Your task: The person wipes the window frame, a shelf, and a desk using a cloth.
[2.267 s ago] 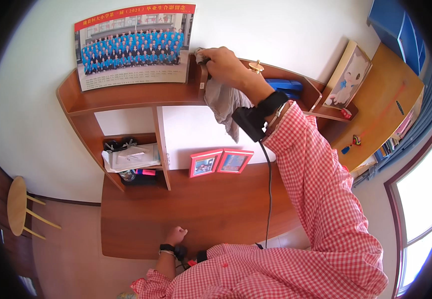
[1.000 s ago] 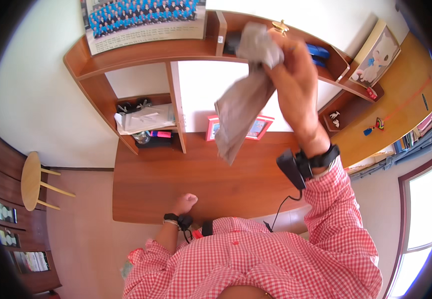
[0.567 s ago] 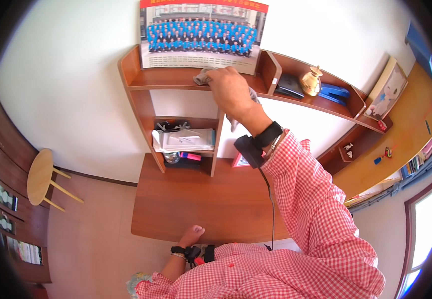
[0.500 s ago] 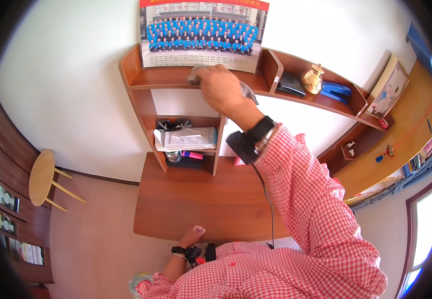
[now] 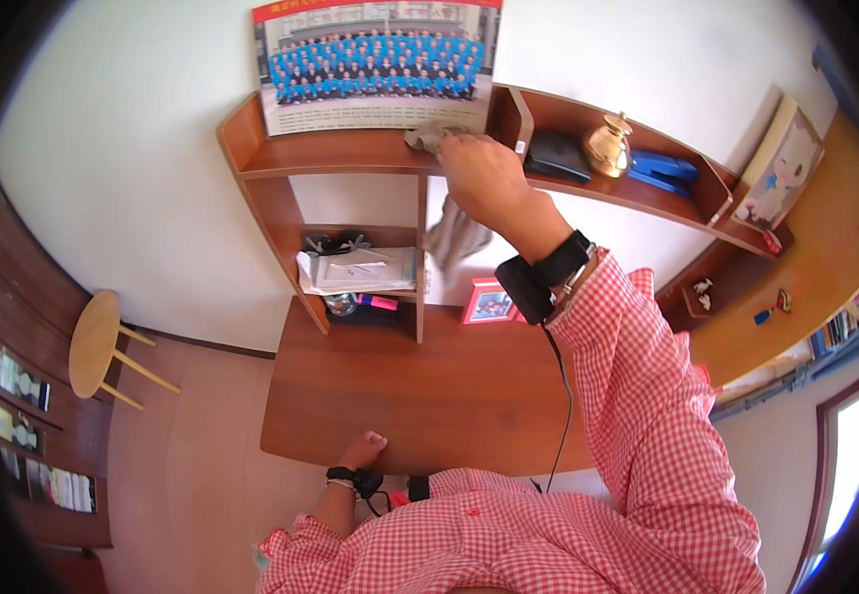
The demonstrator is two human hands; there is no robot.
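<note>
A grey-brown cloth (image 5: pixel 461 233) is gripped in my right hand (image 5: pixel 489 178), up at the top shelf (image 5: pixel 350 153) of the wooden desk. Part of it bunches on the shelf board by my fingertips, and the rest hangs below the shelf's front edge. Right behind the cloth, a large group photo (image 5: pixel 375 74) leans upright against the wall. My left hand (image 5: pixel 362 450) rests at the near left edge of the brown desktop (image 5: pixel 419 396), its fingers curled in, with nothing visible in them.
Right of a divider, the shelf holds a black case (image 5: pixel 558 156), a gold ornament (image 5: pixel 608 147) and a blue stapler-like object (image 5: pixel 663 170). Papers (image 5: pixel 360 269) fill the cubby below. A pink picture frame (image 5: pixel 489 301) stands on the desktop. A round stool (image 5: pixel 95 342) is at left.
My right hand has moved right along the shelf with the cloth, away from the photo's middle. More cloth now hangs down. My left hand stays by the desk edge.
</note>
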